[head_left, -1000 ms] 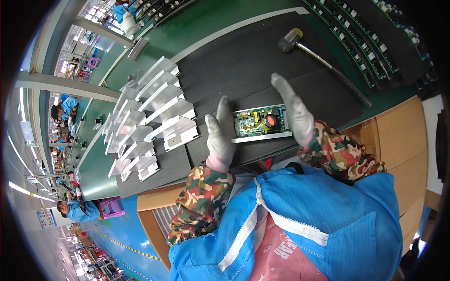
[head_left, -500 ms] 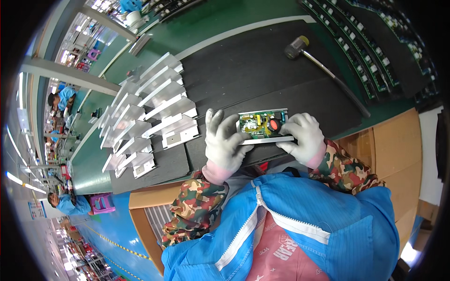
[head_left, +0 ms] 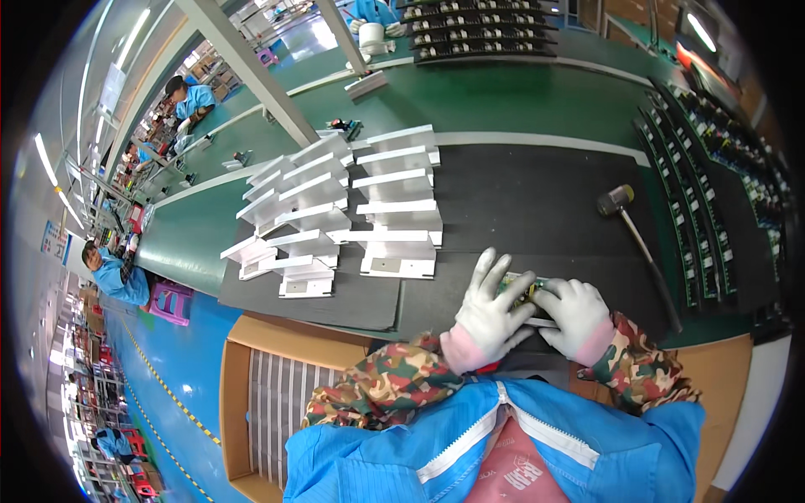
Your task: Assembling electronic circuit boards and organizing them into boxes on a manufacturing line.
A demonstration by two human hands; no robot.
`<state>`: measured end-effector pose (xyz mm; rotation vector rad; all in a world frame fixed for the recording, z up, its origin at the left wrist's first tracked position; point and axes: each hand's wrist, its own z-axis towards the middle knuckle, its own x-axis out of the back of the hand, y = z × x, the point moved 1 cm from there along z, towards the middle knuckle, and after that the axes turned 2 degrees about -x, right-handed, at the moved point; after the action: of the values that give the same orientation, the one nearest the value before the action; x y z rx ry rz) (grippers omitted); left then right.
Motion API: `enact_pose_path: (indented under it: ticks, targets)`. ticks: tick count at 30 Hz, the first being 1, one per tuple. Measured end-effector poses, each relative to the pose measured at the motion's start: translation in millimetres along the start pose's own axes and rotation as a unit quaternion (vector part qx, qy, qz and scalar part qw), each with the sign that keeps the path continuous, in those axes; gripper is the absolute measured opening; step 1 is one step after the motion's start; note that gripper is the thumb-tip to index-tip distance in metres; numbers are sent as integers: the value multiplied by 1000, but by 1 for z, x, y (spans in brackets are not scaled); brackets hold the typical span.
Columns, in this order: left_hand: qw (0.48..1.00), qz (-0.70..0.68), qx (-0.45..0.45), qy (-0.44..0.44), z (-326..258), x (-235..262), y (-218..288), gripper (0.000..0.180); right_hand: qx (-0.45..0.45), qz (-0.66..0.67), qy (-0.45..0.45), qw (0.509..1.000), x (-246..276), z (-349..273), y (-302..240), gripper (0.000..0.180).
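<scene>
My left hand (head_left: 489,312), in a white glove with grey fingertips, grips the left part of a small green circuit board (head_left: 528,292) seated on a silver metal bracket (head_left: 542,323). Its thumb lies along the front edge; some fingers stick up above the board. From the other end my right hand (head_left: 575,318), gloved alike, curls its fingers over the same board and bracket. Most of the board is hidden beneath the gloves. To the left, silver angled metal brackets (head_left: 398,243) stand in rows on a black mat (head_left: 511,180).
A mallet (head_left: 641,243) lies right of my hands. Racked circuit boards stand at the right (head_left: 683,201) and far back (head_left: 478,29). An open cardboard box (head_left: 235,402) sits below the bench's front edge at left. A metal post (head_left: 251,71) rises behind the brackets. Several co-workers sit farther off.
The view has swung, so the bench and brackets appear shifted and straighter. Both hands stay at the board and now cover more of it; my fingers have closed in over its top.
</scene>
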<state>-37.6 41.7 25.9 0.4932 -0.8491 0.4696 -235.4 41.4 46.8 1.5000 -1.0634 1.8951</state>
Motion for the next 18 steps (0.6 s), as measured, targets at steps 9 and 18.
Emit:
enact_pose_path:
  ticks: [9,18]
  targets:
    - [935,257,229,88,-85,50,-66,78,-58,-75,98,991,49,165,94,45]
    - [926,249,283,10,-100,47,-77,83,-168,-89,85,978,0,338,184,40]
